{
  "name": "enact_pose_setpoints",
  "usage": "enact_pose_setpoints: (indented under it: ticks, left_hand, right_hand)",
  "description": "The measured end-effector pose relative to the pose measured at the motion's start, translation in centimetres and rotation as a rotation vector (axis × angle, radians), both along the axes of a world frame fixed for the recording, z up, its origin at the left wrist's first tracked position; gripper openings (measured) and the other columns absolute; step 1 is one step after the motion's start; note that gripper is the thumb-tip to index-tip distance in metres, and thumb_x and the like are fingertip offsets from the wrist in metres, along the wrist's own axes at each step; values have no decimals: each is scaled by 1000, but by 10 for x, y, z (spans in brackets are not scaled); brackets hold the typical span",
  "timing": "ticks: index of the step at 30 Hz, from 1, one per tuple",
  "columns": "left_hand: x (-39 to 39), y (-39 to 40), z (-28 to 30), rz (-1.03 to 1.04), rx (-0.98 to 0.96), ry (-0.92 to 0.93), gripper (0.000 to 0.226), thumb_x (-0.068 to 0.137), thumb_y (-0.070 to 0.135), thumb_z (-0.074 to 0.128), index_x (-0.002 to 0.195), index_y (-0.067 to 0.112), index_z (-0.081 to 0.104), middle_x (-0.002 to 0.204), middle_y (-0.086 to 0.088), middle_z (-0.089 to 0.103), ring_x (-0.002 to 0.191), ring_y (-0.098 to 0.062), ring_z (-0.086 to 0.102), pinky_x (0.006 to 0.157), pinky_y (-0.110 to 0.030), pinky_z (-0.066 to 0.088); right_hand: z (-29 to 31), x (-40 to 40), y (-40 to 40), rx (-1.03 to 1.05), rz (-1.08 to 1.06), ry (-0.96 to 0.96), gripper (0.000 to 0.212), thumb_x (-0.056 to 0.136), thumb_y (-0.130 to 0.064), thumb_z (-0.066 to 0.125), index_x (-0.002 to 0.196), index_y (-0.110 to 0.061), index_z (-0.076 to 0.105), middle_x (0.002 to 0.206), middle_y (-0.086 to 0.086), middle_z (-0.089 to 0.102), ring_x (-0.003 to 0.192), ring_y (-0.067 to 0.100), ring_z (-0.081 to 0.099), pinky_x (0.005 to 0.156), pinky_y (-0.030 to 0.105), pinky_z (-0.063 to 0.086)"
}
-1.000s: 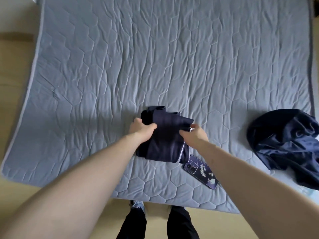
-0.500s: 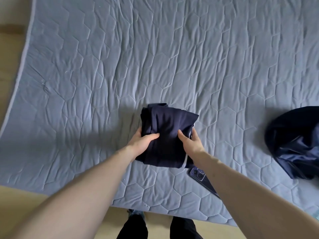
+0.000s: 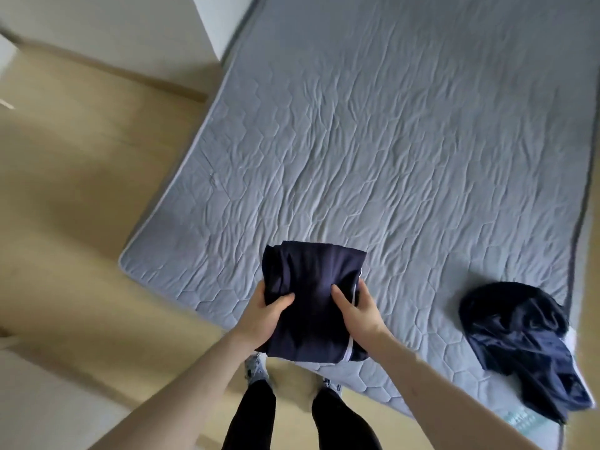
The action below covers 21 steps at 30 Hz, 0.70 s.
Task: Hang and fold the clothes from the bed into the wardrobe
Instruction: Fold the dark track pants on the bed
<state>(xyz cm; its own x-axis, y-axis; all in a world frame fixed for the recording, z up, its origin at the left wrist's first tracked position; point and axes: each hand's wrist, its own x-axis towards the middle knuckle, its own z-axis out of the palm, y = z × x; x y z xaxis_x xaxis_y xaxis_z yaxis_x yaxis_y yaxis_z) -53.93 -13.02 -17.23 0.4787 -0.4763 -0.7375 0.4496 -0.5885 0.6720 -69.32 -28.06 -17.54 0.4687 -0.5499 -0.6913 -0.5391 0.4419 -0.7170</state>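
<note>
Head camera view: a person stands at the foot of a bed, holding a folded dark navy fabric garment in both hands.

The left hand grips the garment's left edge, thumb curled over the top. The right hand grips its right edge, thumb pressed on the cloth beside a thin white trim line. The bundle sits between the hands, lifted over the near edge of the grey quilted mattress cover with its hexagon stitching. Well to the right of the right hand, a crumpled heap of dark navy shiny clothing lies on the cover near its corner. Below the hands, the person's black-trousered legs and pale shoes stand on a light wooden floor, which stretches away to the left of the left hand.
</note>
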Motion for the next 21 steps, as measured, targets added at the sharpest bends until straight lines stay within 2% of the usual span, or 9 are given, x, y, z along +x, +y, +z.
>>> enact_pose_setpoints:
  ticks: [2, 5, 7, 10, 14, 18, 21]
  left_hand:
    - [8, 27, 46, 64, -20, -47, 52, 77, 42, 75, 126, 34, 59, 113, 18, 73, 106, 0, 68, 92, -28, 51]
    - [23, 64, 104, 144, -78, -116, 46, 83, 34, 75, 125, 37, 56, 110, 24, 71, 101, 6, 67, 83, -18, 50]
    - [34, 89, 137, 192, -114, -143, 45, 87, 31, 73, 127, 39, 55, 112, 24, 70, 103, 4, 67, 89, -26, 50]
    - [57, 131, 182, 280, -184, -209, 50, 84, 33, 72, 130, 43, 54, 119, 22, 69, 112, 2, 65, 97, -31, 49]
    - [103, 186, 232, 413, -316, -316, 53, 83, 37, 74, 132, 45, 54, 125, 17, 68, 119, -4, 64, 94, -25, 51]
    - [156, 237, 271, 475, -390, -450, 52, 89, 36, 74, 136, 40, 51, 134, 10, 64, 129, -13, 59, 110, -45, 46]
    - [197, 269, 296, 507, -407, -529, 54, 96, 29, 69, 143, 37, 45, 139, 10, 62, 132, -14, 57, 112, -47, 44]
  right_hand:
    - [44, 14, 18, -31, 49, -17, 26, 97, -44, 68, 121, -39, 59, 110, -17, 74, 107, 5, 70, 95, 28, 56]
    - [99, 41, 42, -82, 132, -58, 22, 97, -42, 69, 117, -40, 59, 104, -23, 74, 101, -1, 70, 85, 17, 56]
    - [131, 62, 57, -119, 187, -88, 18, 97, -40, 70, 110, -41, 58, 100, -25, 72, 98, -3, 69, 79, 14, 54]
    - [177, 104, 87, -202, 266, -147, 23, 95, -38, 71, 112, -39, 55, 102, -21, 71, 100, -3, 67, 87, 25, 50]
    - [233, 170, 135, -287, 356, -322, 38, 97, -21, 71, 126, -36, 52, 110, -19, 70, 108, -1, 66, 87, 13, 49]
    - [275, 238, 181, -348, 436, -440, 40, 98, -11, 69, 127, -33, 53, 110, -16, 70, 110, 2, 66, 85, 8, 48]
    - [301, 288, 211, -332, 493, -513, 42, 99, -10, 68, 133, -27, 51, 115, -14, 70, 115, 6, 66, 89, 13, 50]
